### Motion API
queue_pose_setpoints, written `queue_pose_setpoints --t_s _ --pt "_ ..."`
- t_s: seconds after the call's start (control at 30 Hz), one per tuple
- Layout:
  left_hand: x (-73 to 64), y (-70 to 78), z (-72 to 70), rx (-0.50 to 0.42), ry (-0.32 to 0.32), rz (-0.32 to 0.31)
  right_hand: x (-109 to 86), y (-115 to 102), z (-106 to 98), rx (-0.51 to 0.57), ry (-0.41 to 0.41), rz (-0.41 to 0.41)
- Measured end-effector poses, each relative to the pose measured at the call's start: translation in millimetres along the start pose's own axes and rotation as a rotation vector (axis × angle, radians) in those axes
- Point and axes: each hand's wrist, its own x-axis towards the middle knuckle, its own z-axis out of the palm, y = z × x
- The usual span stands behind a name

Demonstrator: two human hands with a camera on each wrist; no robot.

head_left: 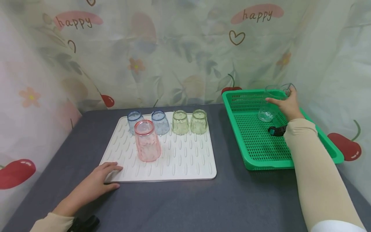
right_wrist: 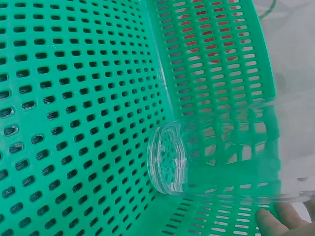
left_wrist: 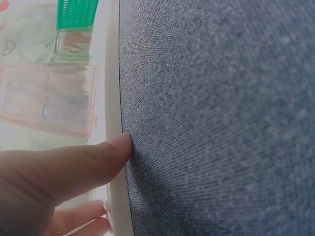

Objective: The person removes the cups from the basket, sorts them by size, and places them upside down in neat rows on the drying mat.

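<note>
A tall clear glass cup (head_left: 265,112) is in my right hand (head_left: 287,104), upright in the far part of the green basket (head_left: 246,160). My thumb and fingers grip it near the rim, where a curved, handle-like loop shows. In the right wrist view the thick base of the clear cup (right_wrist: 167,160) is close to the basket's floor. My left hand (head_left: 97,180) rests at the near left corner of the white drying mat (head_left: 185,167), fingers extended over it. In the left wrist view the thumb (left_wrist: 98,162) lies against the mat's edge.
On the mat a large pink glass (head_left: 148,146) stands upside down. Behind it are two blue glasses (head_left: 135,120) and, to the right, two green glasses (head_left: 180,123), also upside down. A patterned curtain (head_left: 185,58) closes off the back and sides of the dark tabletop (head_left: 179,206).
</note>
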Motion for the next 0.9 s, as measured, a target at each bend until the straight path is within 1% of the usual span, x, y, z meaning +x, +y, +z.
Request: queue_pose_setpoints --t_s 0.2,0.37,0.6,0.9 --pt "0.5 0.3 -0.5 0.003 0.005 0.005 5.3 1.8 1.3 -0.023 0.008 0.016" --pt "0.6 -0.5 0.0 0.007 0.009 0.015 5.4 3.2 2.5 -0.066 0.016 0.035" --pt "0.3 -1.1 -0.2 0.006 0.013 0.033 3.4 2.3 2.5 -0.101 -0.006 0.041" --pt "0.6 -0.2 -0.8 0.001 -0.011 0.002 2.9 1.7 1.9 -0.102 -0.008 0.047"
